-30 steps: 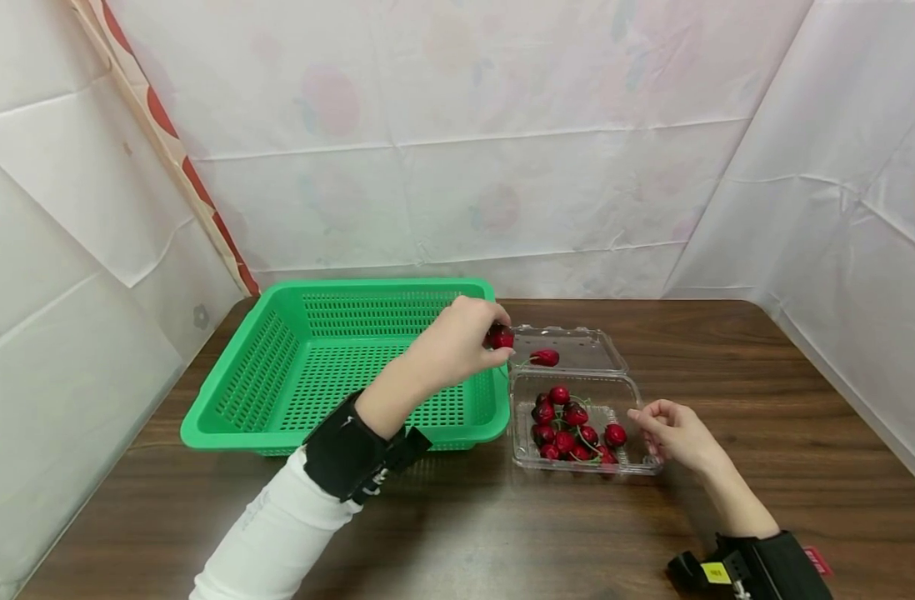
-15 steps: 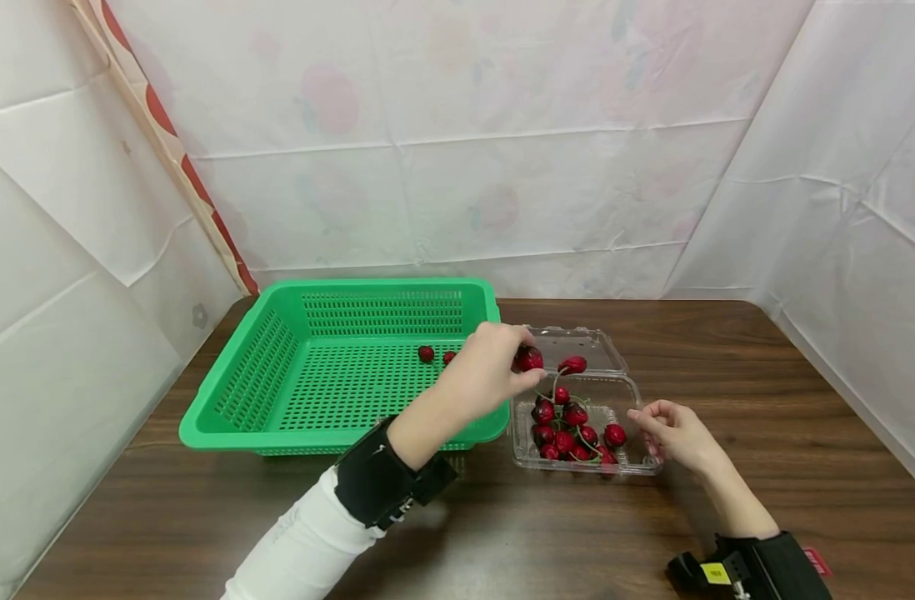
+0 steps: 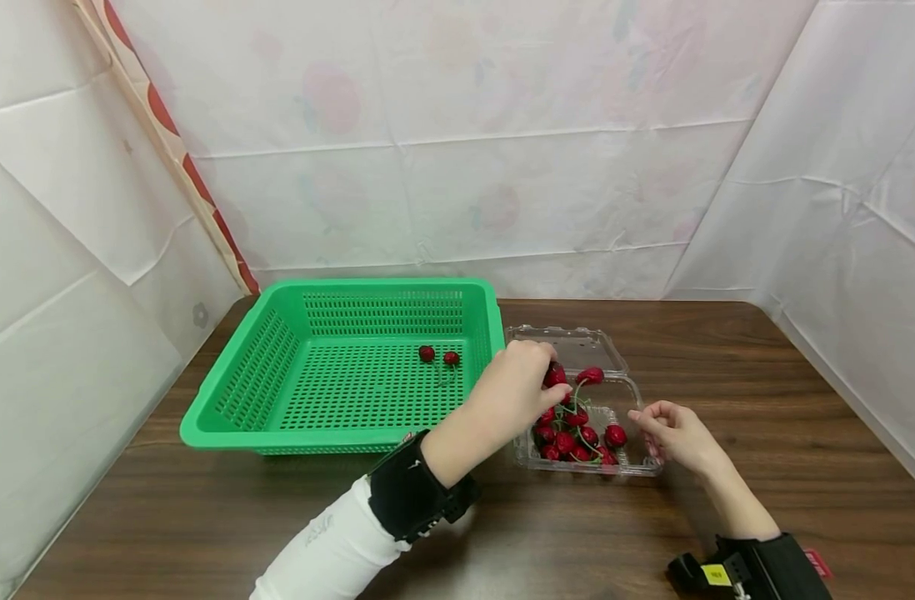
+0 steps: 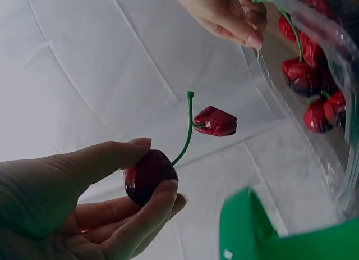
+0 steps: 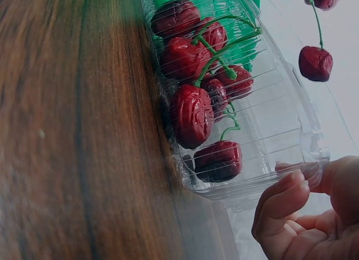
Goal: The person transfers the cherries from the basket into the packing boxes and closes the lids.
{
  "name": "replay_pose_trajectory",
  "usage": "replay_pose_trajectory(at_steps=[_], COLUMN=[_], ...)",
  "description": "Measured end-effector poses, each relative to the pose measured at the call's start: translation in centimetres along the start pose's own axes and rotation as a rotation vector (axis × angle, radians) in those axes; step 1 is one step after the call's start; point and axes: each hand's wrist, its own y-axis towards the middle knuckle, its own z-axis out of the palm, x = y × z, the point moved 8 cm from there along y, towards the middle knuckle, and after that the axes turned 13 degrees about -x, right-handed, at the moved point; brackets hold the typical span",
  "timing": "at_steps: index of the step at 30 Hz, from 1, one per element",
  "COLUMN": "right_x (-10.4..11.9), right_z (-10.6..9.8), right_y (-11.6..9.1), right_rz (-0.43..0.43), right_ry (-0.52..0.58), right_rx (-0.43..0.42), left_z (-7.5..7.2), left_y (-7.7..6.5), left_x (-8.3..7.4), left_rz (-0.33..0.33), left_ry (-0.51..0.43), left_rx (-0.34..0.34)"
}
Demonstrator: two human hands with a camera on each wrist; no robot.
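My left hand point(image 3: 512, 390) pinches a dark red cherry point(image 4: 147, 178) between thumb and fingers, over the left rear part of a clear plastic box point(image 3: 636, 467). From its green stem hangs a second, wrinkled cherry point(image 4: 216, 122), clear of the fingers. Inside the box lies a cluster of red cherries point(image 3: 564, 439) with green stems, partly hidden by the left hand in the head view. My right hand point(image 3: 677, 432) grips the box's right rim between thumb and curled fingers, plain in the right wrist view.
A green perforated basket point(image 3: 277, 439) stands left of the box, with two cherries point(image 3: 427, 353) on its floor. The box's clear lid point(image 3: 577, 340) lies folded back behind it. White sheets point(image 3: 427, 167) enclose the back and sides of the wooden table point(image 3: 562, 542).
My left hand has moved right and toward me, from the basket's right edge to over the box, carrying the cherry pair. The two basket cherries have come into view. The right hand stays put.
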Motion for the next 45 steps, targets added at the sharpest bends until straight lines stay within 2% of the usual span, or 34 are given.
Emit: replay_pose_trajectory(at_steps=[9, 19, 25, 45], right_x=[-0.1, -0.1, 0.0, 0.0], right_z=[-0.1, -0.1, 0.0, 0.0], right_y=[0.0, 0.0, 0.0, 0.0], right_rz=[-0.008, -0.009, -0.009, -0.003], right_ry=[-0.004, -0.011, -0.01, -0.005], right_rx=[-0.006, -0.009, -0.01, -0.003], left_z=[1.2, 3.5, 4.2, 7.2], left_y=[-0.5, -1.0, -1.0, -0.4], left_x=[-1.2, -2.1, -2.6, -2.9], left_rz=[0.036, 0.076, 0.111, 0.097], left_ry=[0.055, 0.125, 0.146, 0.201], left_rx=[-0.038, -0.012, -0.053, -0.064])
